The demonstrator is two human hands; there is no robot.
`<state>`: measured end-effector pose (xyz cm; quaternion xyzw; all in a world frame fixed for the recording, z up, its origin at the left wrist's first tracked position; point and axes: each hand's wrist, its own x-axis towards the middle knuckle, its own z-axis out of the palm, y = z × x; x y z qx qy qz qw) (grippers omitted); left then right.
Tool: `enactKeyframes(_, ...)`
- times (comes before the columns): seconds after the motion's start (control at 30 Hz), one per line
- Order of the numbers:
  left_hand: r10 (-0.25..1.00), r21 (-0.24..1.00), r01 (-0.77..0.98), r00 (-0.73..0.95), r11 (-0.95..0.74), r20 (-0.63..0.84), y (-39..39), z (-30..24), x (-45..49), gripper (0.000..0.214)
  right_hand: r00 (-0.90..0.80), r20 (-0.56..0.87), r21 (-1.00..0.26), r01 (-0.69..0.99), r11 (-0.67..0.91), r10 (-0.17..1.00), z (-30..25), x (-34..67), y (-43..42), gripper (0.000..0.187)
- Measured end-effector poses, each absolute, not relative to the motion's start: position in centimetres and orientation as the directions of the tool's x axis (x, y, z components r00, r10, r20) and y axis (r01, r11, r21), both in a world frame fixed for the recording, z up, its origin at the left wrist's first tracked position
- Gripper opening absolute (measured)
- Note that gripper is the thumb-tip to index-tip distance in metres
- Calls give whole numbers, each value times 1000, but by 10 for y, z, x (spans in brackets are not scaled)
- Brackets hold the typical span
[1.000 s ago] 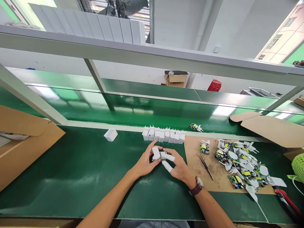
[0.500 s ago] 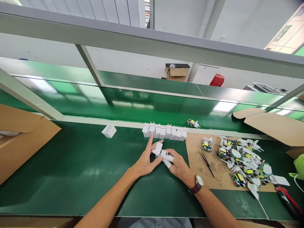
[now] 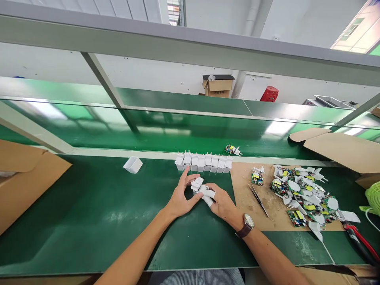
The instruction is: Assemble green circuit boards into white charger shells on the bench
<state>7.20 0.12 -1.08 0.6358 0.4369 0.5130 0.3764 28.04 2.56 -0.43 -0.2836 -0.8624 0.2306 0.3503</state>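
In the head view, a small white plastic charger housing with a flat white flap on top is held between both hands. My left hand grips its left side, thumb in front and index finger stretched toward the row behind. From the right, my right hand holds it, with white covers on some fingertips. Fingers hide much of the piece, so its inside cannot be made out. Just beyond stands a row of several white housings with parts on top. An open white case lies apart on the left.
Tweezers and a small circuit board lie on a brown board. Circuit boards with white parts are heaped at right, near red-handled pliers. Cardboard boxes flank the bench. Another circuit board rests beyond the ledge.
The white flap on the held housing has tipped lower, from fairly upright to flatter. Both hands stay around the housing, and the camera view has shifted slightly.
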Motion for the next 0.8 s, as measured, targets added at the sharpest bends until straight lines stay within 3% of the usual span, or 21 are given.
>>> enactKeyframes(0.23,946,930,172,55,-325,321,3,-7,70,93,-533,500,-594,362,719,682,-9,277,22,34)
enactKeyframes(0.43,952,933,192,71,-305,297,3,-3,69,90,-547,434,-614,402,679,716,0,276,21,35)
enactKeyframes(0.7,953,921,243,91,-304,290,3,-6,67,89,-554,460,-721,221,656,693,-1,284,29,48)
enactKeyframes(0.8,957,928,234,98,-288,272,3,-7,66,88,-574,438,-743,201,638,691,-2,281,29,37)
